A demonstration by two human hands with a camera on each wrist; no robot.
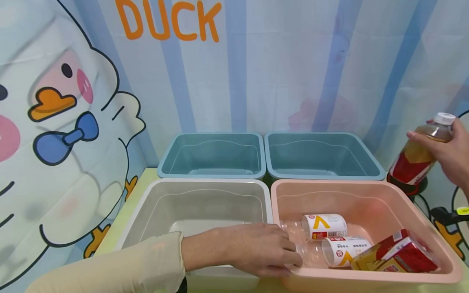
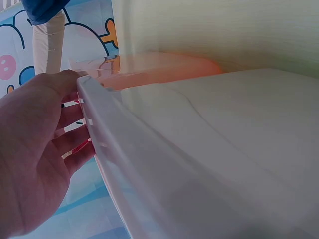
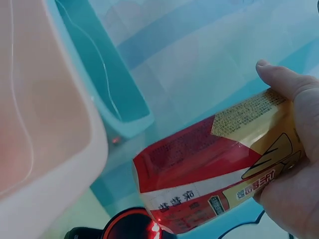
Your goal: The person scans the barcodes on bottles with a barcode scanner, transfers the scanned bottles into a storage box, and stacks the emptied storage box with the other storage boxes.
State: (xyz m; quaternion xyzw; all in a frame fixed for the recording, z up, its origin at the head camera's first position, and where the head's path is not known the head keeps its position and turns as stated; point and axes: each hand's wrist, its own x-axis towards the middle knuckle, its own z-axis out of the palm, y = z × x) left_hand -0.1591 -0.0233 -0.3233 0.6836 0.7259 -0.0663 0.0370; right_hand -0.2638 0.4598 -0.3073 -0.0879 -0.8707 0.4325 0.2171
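Note:
My left hand (image 1: 264,250) lies across the meeting side of the grey bin (image 1: 212,182) and the pink bin (image 1: 329,183), beside the necks of two clear bottles. The left wrist view shows this hand (image 2: 47,124) with thumb and bent fingers round a bin rim (image 2: 99,107). Off the pink bin's right side, my right hand (image 1: 452,150) grips a tilted bottle (image 1: 414,160) with a white cap by its upper part. In the right wrist view, the hand (image 3: 299,144) holds the bottle (image 3: 199,169), its red and gold label showing.
Inside the pink bin lie two empty bottles with white labels (image 1: 324,226) (image 1: 346,250) and a red and gold carton-like item (image 1: 399,254). Two blue bins (image 1: 212,176) (image 1: 326,176) stand behind. A black round object with a red ring (image 3: 132,224) is below the held bottle.

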